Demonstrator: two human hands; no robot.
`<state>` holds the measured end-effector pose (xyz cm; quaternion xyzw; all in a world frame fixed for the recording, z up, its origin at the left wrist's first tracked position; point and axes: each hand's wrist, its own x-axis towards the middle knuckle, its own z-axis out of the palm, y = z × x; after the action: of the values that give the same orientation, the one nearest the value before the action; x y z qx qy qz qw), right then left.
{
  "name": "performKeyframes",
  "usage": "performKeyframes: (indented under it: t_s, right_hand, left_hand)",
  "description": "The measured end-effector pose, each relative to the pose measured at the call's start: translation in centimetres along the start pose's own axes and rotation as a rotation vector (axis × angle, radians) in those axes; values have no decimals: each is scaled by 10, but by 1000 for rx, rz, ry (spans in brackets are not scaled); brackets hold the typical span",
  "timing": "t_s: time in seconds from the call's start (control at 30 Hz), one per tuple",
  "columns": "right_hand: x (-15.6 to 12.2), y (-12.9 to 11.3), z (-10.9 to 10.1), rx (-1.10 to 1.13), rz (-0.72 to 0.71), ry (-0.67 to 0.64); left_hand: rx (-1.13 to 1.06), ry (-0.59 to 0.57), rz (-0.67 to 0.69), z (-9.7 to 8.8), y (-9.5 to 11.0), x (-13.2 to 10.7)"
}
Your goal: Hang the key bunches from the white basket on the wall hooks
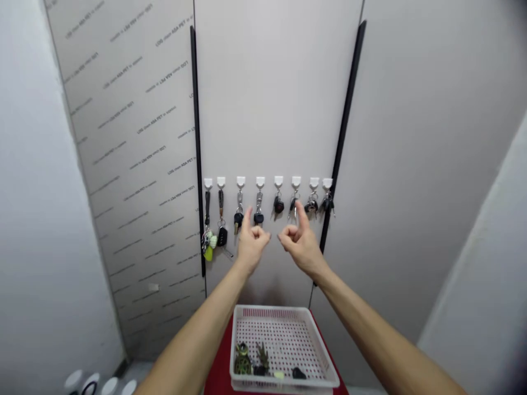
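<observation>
My left hand (252, 241) is raised in front of the cabinet door with its index finger pointing up and its thumb out to the right. Nothing shows in it. Just beyond its fingertip hang a bunch of keys (239, 219) and a black car key (258, 218). Opposite it, my right hand (301, 241) makes a mirrored shape, index finger up and thumb to the left, also without anything held. Its fingertip overlaps a hanging key set (293, 205); whether it touches is unclear. The other fingers of both hands are curled.
Several white hooks (260, 181) run in a row across the door, each with keys. A key ring with green charms (208, 246) hangs far left. Below, a white perforated basket (284, 312) holds several small items on a red surface (218, 367). Black strip handles (196, 137) flank the door.
</observation>
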<state>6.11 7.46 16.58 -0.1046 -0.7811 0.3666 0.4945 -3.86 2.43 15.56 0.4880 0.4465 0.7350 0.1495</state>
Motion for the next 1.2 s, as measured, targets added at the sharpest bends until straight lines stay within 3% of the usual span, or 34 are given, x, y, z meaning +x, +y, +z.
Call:
performKeyframes:
  t_s: [0.1,0.2,0.3,0.43,0.5,0.63,0.7,0.83,0.97,1.07,1.2]
  right_hand:
    - [6,-28,13,112,-80,6]
    - [7,-35,23,140,-71,-29]
    - [5,-27,32,145,-53,-51]
    - [14,0,43,59,54,-125]
    - [27,14,50,-58,121,-110]
    - [67,29,71,-326,141,68]
    - [85,32,85,-463,146,117]
    - [103,37,109,-681,246,127]
    - [104,42,108,-657,210,172]
    - [108,35,92,-608,108,227]
    - [133,6,76,-685,58,206]
  left_hand:
    - [-55,-34,76,-12,30,1]
    - [-67,-57,92,-19,40,-3]
    - [-60,-52,88,-25,31,-5]
    - [106,-19,2,-49,0,7]
    - [299,119,-53,-69,-15,20]
    - [790,624,-76,-98,-36,43]
    - [939,693,-148,-100,-45,50]
    - [1055,605,-265,-91,-64,57]
    - [981,498,-316,-96,-65,60]
    - [842,445,-182,-112,-38,67]
    - [728,357,0,-130,22,98]
